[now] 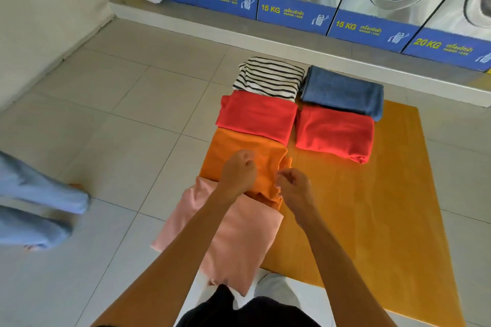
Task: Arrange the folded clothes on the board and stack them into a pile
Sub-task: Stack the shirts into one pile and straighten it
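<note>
Your left hand is clenched above the orange garment; your right hand pinches its near-right edge. That garment lies on the board — pink garment nearer you, two red, striped and blue folds beyond

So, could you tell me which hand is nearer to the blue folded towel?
The right hand. It hovers at the orange garment's right edge, below the blue towel; the left hand is over the garment, farther left.
</note>
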A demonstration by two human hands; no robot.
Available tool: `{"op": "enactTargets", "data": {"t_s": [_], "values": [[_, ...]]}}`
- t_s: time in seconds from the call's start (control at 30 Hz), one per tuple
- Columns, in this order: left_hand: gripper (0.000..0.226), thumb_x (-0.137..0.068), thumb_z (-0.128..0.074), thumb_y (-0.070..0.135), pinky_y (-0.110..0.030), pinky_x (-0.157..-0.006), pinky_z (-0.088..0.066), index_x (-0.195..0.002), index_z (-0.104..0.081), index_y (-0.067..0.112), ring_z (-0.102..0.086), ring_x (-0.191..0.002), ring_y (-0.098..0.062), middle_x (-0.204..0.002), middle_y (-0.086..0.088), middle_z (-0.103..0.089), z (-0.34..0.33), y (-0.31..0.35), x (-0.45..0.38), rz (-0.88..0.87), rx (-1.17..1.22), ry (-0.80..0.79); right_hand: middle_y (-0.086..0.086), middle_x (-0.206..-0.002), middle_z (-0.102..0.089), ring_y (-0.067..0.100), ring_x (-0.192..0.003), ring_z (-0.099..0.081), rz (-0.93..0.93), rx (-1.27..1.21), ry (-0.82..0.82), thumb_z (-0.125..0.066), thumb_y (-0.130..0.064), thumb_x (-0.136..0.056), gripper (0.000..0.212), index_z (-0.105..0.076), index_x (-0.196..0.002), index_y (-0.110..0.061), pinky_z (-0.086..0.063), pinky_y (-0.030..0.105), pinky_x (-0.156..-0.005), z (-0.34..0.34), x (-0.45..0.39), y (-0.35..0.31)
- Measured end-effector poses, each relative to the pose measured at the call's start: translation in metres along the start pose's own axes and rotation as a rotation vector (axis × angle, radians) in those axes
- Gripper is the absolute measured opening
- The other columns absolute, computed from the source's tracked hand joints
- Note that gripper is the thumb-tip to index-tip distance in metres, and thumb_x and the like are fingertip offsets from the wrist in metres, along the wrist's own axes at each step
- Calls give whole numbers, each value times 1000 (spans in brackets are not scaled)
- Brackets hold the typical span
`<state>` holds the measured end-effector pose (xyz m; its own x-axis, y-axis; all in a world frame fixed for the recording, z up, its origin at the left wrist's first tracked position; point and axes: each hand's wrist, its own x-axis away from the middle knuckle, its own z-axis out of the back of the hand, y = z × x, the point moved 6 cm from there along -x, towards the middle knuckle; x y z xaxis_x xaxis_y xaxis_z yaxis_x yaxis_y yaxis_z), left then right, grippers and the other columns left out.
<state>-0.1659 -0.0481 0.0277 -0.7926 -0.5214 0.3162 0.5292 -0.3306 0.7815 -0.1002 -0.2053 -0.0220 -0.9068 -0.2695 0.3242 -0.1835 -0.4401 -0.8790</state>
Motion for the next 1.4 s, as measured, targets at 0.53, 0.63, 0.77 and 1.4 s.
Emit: {"op": "enactTargets", "data": {"t_s": [0.53,0.63,0.77,1.4], "values": [[26,-87,-60,28,-42,-97,-42,-111,-57,18,-52,-111,-30,-118,-6,-55,-19,-94,9,-46,-431,-36,3,-123,-58,31,-115,-51,341,844,-43,-54,-36,-95,20,-61,-111,-26,-40,44,-88,-61,24,53],[22,-94,-52,35,-43,-104,-35,-113,-55,24,-48,-117,-22,-114,2,-48,-11,-85,3,-34,-468,-36,0,-121,-59,27,-117,-50,346,826,-92,-57,-41,-91,23,-63,-110,-29,-41,42,-91,-53,6,48],[18,-95,-54,31,-34,-97,-41,-108,-62,22,-57,-108,-19,-110,2,-61,-9,-74,-32,-100,-389,-149,-6,-118,-66,20,-113,-55,270,703,-205,-64,-47,-83,28,-68,-106,-32,-45,41,-96,-40,-15,46],[73,-88,-55,55,-41,-91,-47,-141,-35,9,-52,-121,-34,-136,-14,-49,25,-30,-275,199,-156,101,8,-115,-72,25,-103,-69,-354,-121,60,-72,-37,-85,46,-65,-119,-8,-56,43,-95,-14,-229,-6]]}}
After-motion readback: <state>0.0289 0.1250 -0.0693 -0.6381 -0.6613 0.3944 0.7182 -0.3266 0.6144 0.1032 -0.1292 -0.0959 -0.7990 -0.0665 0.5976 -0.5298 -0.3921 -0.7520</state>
